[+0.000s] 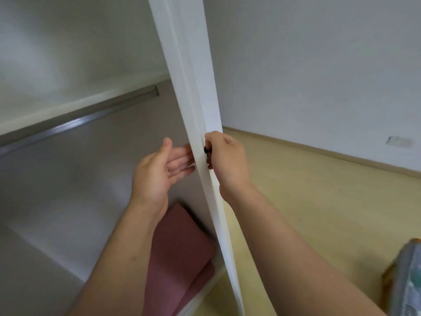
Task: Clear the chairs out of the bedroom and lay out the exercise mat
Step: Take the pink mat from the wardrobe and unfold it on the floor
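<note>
A folded dusty-pink exercise mat (180,254) lies on the wardrobe floor, partly hidden behind my left forearm. The white wardrobe door (198,92) stands edge-on in the middle of the view. My right hand (227,160) grips the small dark knob (207,149) on the door's outer side. My left hand (159,172) is open with straight fingers, the fingertips touching the door's inner face at the same height. No chair is in view.
Inside the wardrobe are a white shelf (68,108) and a metal hanging rail (86,119). To the right lie a pale wooden floor (319,201), a white wall with a socket (399,141), and a grey patterned object (407,277) at the lower right edge.
</note>
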`<state>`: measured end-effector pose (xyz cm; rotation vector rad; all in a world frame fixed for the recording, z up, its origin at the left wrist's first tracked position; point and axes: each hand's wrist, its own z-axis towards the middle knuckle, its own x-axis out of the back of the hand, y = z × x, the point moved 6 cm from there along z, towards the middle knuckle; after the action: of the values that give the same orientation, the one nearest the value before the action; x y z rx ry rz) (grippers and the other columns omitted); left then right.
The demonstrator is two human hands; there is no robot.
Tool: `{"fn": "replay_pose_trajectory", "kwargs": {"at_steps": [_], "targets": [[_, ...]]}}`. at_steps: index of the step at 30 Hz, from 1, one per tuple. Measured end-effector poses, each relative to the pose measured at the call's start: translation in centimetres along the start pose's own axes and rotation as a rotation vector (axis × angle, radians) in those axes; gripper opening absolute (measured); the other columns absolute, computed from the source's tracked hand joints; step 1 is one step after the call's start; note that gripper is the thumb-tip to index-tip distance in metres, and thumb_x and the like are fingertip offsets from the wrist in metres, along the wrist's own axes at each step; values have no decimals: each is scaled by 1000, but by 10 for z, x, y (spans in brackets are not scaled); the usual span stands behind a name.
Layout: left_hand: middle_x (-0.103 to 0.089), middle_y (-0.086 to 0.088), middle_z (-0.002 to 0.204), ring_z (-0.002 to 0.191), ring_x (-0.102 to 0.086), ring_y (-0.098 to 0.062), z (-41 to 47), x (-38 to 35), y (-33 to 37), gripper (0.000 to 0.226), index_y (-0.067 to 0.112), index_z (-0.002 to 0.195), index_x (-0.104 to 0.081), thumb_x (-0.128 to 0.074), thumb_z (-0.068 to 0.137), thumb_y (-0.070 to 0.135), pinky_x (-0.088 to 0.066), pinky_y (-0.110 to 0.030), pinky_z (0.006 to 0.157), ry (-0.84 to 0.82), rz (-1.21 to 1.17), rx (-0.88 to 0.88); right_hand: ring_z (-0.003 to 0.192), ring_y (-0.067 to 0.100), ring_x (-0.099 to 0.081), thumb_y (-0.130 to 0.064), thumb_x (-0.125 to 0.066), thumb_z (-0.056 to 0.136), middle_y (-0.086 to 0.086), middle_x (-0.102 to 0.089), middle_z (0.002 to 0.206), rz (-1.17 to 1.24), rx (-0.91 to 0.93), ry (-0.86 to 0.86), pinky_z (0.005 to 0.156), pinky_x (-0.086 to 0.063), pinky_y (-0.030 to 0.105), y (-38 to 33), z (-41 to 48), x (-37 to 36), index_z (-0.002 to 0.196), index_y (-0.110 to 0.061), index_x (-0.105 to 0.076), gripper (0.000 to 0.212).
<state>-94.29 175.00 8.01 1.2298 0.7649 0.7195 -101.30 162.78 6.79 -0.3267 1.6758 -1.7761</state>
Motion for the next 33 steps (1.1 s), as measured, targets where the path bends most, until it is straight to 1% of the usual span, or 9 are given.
{"fn": "replay_pose_trajectory", "kwargs": {"at_steps": [3, 7, 11, 17, 23, 25, 28, 31, 33], "targets": [[-77, -4, 97, 99, -73, -18, 4, -30, -8, 42, 12, 93, -73, -39, 105, 34, -56, -35, 87, -94, 13, -15, 64, 19, -30, -22, -52, 86, 4, -33, 66, 2, 40, 70, 59, -28, 36, -5, 8, 29, 63, -9, -38, 30], [-76, -2, 105, 106, -70, -16, 12, -72, -18, 42, 13, 104, -72, -35, 106, 33, -55, -29, 88, -215, 20, -32, 71, 13, -47, -28, -50, 92, 2, -52, 76, 18, 53, 179, 69, -43, 33, -6, 22, 66, 90, 3, -59, 33], [-74, -7, 111, 109, -69, -19, 22, -108, -25, 45, 8, 112, -70, -34, 107, 34, -53, -35, 94, -290, -17, 3, 73, 14, -58, -22, -43, 89, -6, -66, 76, 8, 63, 278, 75, -52, 35, -12, 31, 101, 75, -23, -66, 27], [-72, -7, 117, 111, -68, -16, 37, -149, -33, 45, 5, 118, -67, -35, 107, 34, -52, -35, 98, -323, -34, 11, 69, 17, -58, -33, -54, 84, 11, -68, 82, -38, -132, 205, 65, -48, 30, -13, 54, 147, 94, -1, -68, 37], [-67, -5, 127, 116, -65, -12, 44, -186, -43, 45, 6, 129, -61, -34, 107, 35, -49, -35, 104, -373, -4, 11, 55, 14, -30, -36, -50, 93, -10, -32, 53, -90, -8, 473, 57, -30, 30, -6, 54, 183, 57, -20, -32, 42], [-66, -4, 128, 115, -65, -12, 46, -190, -46, 45, 7, 130, -60, -34, 107, 36, -49, -35, 104, -372, -5, 11, 48, 10, -34, -30, -51, 94, -14, -37, 47, -122, 23, 500, 55, -31, 27, -8, 55, 190, 55, -23, -38, 41], [-67, -4, 127, 113, -67, -12, 50, -197, -50, 44, 8, 128, -61, -35, 107, 36, -49, -34, 103, -355, -18, 14, 64, -13, -58, -23, -53, 94, -27, -63, 67, -114, 35, 517, 64, -41, 12, -10, 57, 202, 78, -33, -64, 22], [-68, -4, 126, 112, -67, -12, 54, -196, -54, 46, 7, 129, -61, -35, 107, 37, -50, -33, 102, -327, -19, 21, 75, -19, -58, -17, -53, 94, -25, -64, 86, -70, 34, 566, 71, -41, 10, -4, 55, 206, 103, -29, -68, 21], [-68, -5, 126, 112, -67, -11, 56, -192, -57, 47, 5, 130, -61, -35, 107, 37, -50, -32, 102, -306, -24, 31, 71, -19, -58, -15, -53, 92, -21, -65, 85, -42, 18, 612, 67, -40, 9, 1, 52, 207, 100, -27, -68, 20]]}}
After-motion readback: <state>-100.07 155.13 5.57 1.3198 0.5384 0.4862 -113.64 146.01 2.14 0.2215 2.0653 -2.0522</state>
